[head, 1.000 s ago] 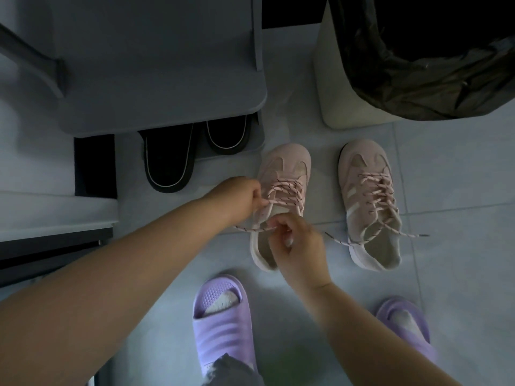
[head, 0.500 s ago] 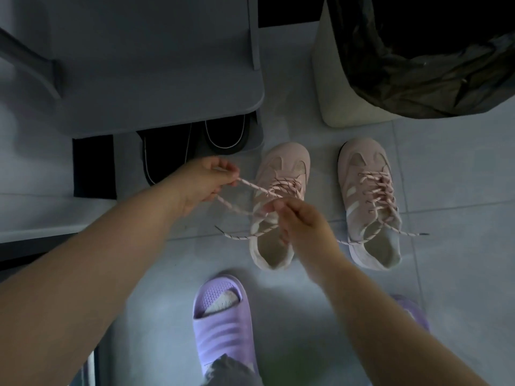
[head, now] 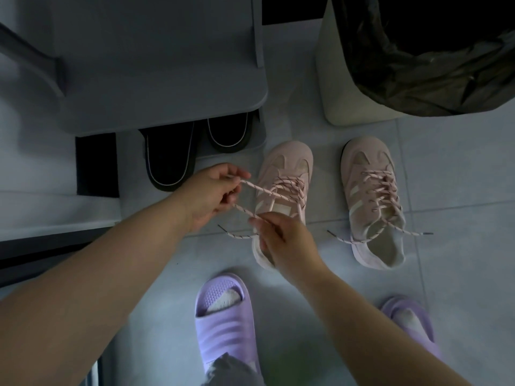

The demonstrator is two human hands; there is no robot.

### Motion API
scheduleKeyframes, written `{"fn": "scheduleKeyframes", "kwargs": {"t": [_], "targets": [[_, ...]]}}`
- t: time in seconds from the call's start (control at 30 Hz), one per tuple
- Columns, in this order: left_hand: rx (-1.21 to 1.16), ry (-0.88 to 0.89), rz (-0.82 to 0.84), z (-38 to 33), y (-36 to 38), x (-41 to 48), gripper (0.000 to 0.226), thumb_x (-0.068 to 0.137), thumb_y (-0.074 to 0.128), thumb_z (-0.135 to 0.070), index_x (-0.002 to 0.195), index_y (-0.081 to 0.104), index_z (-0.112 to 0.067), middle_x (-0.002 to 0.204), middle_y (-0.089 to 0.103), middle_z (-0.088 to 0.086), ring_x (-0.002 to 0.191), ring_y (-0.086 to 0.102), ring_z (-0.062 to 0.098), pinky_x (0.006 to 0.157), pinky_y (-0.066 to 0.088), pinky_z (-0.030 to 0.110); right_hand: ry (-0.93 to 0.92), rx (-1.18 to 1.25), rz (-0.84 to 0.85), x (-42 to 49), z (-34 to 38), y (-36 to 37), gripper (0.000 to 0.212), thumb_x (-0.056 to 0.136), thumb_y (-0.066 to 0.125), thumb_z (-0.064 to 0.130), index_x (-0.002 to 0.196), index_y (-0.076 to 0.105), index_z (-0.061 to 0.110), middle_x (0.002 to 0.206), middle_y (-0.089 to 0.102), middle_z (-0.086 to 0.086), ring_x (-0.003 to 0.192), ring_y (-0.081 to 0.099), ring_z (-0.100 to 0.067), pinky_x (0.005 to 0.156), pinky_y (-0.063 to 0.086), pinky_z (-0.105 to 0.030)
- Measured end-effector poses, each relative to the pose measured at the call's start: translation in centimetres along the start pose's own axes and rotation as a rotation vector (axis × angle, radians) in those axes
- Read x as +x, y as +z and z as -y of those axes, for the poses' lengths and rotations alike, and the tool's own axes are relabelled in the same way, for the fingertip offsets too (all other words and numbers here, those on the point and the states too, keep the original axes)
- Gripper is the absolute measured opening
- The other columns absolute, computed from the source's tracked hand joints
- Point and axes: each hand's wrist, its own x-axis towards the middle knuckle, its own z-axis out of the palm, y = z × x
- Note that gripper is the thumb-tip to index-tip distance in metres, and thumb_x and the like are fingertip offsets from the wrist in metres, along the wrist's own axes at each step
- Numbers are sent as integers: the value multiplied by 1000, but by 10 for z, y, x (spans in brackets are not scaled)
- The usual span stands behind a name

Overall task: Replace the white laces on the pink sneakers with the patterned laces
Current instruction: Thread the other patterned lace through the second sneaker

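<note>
On the tiled floor (head: 459, 190), our left hand (head: 211, 193) pinches the patterned lace (head: 260, 188) of a pink sneaker (head: 287, 160) in its fingers, while our right hand (head: 284, 243) grips the other strand over the shoe's heel. The second pink sneaker (head: 367, 162) stands just beside, laced. Black slippers (head: 170, 160) sit under a grey chair (head: 156, 65); a black-lined bin (head: 331, 79) stands behind.

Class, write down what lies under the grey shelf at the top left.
Two black slippers with pale trim poke out from under the grey shelf. Their far ends are covered by it, so anything deeper underneath cannot be seen.
</note>
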Motion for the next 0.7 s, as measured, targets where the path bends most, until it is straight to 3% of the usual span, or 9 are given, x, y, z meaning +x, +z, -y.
{"fn": "scheduleKeyframes", "kwargs": {"t": [0.07, 0.17, 0.23, 0.3, 0.43, 0.5, 0.57, 0.63, 0.7], "targets": [[306, 134, -77, 11, -2, 4, 27, 93, 43, -1, 83, 58, -21, 71, 52, 0, 50, 49, -3, 48, 37, 10, 1, -122, -24, 1, -4, -8, 29, 94, 48, 24, 69, 59, 32, 54, 51, 8, 56, 46, -13, 58, 35, -23], [833, 595, -166, 20, -2, 4, 24, 87, 48, 0, 98, 63, -16, 97, 58, 5, 91, 53, 11, 84, 38, 22, 14, -117, -31, 4, -3, -9, 25, 94, 40, 10, 104, 59, 22, 81, 65, 2, 71, 55, -15, 69, 41, -25], [1009, 902, -54, 19, -1, 1, 32, 82, 42, -4, 105, 63, -10, 106, 57, 9, 100, 48, 17, 90, 33, 21, -5, -57, -76, 5, 1, -7, 18, 93, 42, 7, 95, 49, 24, 83, 67, 3, 70, 59, -14, 67, 42, -20], [941, 841, 150, 15, 6, -7, 32, 87, 37, -16, 109, 59, -10, 104, 59, 5, 96, 50, 11, 86, 36, 17, -25, -38, -119, 6, 5, -6, 24, 92, 49, 9, 80, 44, 29, 76, 67, 4, 66, 61, -11, 65, 44, -16], [797, 436, 325, 13, 15, -8, 13, 95, 44, -27, 100, 53, -19, 83, 62, -6, 73, 56, 3, 73, 44, 23, -61, -99, -213, 10, 10, -12, 10, 82, 62, 8, 81, 68, 15, 72, 62, 5, 60, 51, 2, 59, 37, -6], [785, 462, 232, 12, 12, -5, 9, 93, 51, -18, 92, 60, -15, 73, 63, -7, 65, 54, -5, 67, 41, 15, -37, -120, -238, 12, 8, -16, 10, 81, 64, 11, 83, 72, 17, 74, 63, 6, 62, 53, 4, 58, 36, -6], [821, 512, 76, 10, 8, -2, 10, 88, 58, -10, 88, 67, -8, 76, 67, -1, 66, 56, -7, 64, 40, 10, 29, -196, -268, 14, 5, -19, 11, 84, 61, 13, 85, 71, 18, 79, 68, 1, 71, 60, -7, 60, 37, -13], [835, 516, -22, 9, 6, 1, 10, 84, 62, -8, 88, 71, -8, 84, 71, 6, 77, 63, 9, 71, 45, 20, 97, -341, -240, 19, 4, -19, 18, 86, 54, 11, 88, 71, 18, 88, 71, -5, 80, 61, -22, 64, 36, -21], [853, 498, -54, 11, 5, 5, 11, 82, 65, -9, 90, 73, -9, 89, 72, 7, 83, 65, 17, 77, 46, 26, 134, -469, -166, 23, 5, -17, 24, 88, 48, 9, 92, 69, 19, 94, 70, -7, 78, 57, -23, 63, 33, -22]]}}
